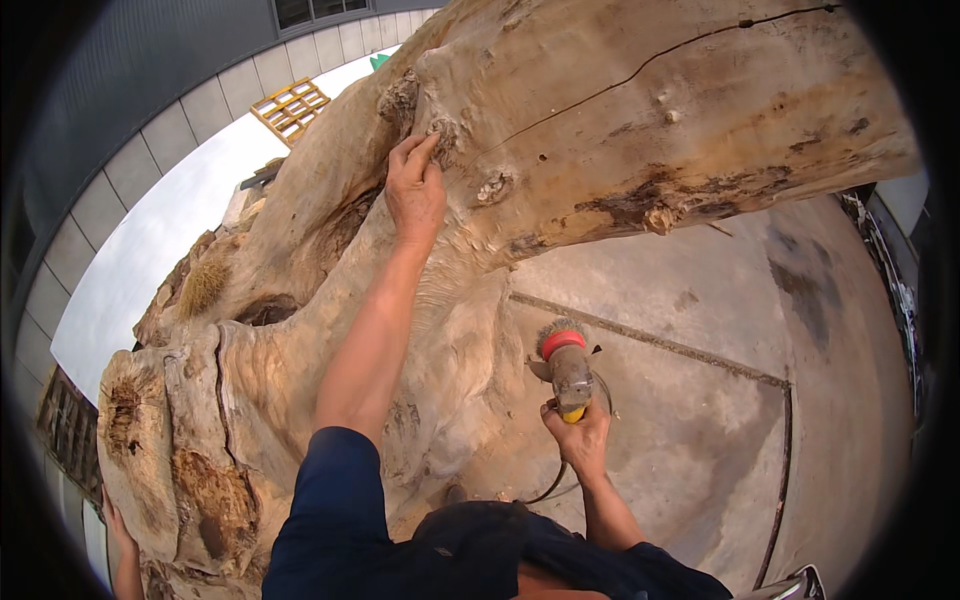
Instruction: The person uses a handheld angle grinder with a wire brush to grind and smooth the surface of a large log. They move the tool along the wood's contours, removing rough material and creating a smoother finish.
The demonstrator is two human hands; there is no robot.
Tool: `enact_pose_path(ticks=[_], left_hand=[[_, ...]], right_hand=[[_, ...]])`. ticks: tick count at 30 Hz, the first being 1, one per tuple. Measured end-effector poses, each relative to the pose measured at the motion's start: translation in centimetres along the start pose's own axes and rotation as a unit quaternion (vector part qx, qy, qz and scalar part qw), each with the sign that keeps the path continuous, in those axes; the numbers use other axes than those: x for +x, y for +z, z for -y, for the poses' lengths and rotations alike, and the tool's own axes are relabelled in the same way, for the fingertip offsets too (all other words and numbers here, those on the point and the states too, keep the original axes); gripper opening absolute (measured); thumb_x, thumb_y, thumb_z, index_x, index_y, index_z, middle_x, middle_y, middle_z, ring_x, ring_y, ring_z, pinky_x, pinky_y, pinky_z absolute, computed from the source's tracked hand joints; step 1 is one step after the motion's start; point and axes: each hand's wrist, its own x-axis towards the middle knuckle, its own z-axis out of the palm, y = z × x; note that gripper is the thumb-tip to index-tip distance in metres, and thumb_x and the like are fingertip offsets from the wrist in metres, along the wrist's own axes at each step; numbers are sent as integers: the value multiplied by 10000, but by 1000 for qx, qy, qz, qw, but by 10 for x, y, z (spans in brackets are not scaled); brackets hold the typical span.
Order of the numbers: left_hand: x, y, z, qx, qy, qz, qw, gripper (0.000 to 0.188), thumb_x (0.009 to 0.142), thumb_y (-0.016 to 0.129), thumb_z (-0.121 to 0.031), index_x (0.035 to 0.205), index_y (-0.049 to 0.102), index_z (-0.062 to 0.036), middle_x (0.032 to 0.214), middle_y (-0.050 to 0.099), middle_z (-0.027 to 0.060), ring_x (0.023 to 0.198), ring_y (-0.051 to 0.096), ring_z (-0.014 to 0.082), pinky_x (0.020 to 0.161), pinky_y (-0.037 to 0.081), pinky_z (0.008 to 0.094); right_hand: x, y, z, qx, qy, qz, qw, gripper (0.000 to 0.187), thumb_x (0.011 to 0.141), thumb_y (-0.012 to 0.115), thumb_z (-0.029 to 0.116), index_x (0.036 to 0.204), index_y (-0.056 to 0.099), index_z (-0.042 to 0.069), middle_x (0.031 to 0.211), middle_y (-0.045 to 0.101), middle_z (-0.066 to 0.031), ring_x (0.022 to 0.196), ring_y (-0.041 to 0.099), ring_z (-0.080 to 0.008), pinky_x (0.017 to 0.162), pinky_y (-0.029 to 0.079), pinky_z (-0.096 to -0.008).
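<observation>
A huge pale, weathered tree trunk (640, 110) with a long dark crack spans the view. My left hand (415, 190) reaches up onto it, fingertips resting against the wood beside a rough knot, with nothing held. Low on the right, my right hand (582, 435) grips an angle grinder (571, 378) by its rear body. The grinder carries a red-rimmed wire brush (562, 338) that points away from me, apart from the trunk and above the floor. A dark cord (550, 490) trails from the tool. I cannot tell whether the brush is spinning.
Concrete floor (690, 450) with a dark groove lies below the trunk on the right. At the far left, another person's hand (118, 535) is by the gnarled trunk end (135, 420). A yellow wooden pallet (290, 108) and a grey building wall (140, 80) stand beyond.
</observation>
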Motion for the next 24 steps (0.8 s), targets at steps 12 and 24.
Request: enact_pose_path(ticks=[12,24], left_hand=[[-91,2,-2,170,91,159,968,628,864,439,129,1446,589,-52,1574,505,140,1445,489,314,1174,417,411],[-309,-43,-95,-134,-291,148,936,608,924,477,76,1524,467,-25,1412,622,144,1142,691,233,930,536,347]], right_hand=[[18,-17,-6,-7,-36,43,998,356,788,836,157,1043,677,-34,842,747,-151,745,700,-191,712,562,-356],[35,-29,9,55,10,103,993,300,845,763,97,1102,704,-46,924,730,-55,761,640,-128,731,526,-295]])
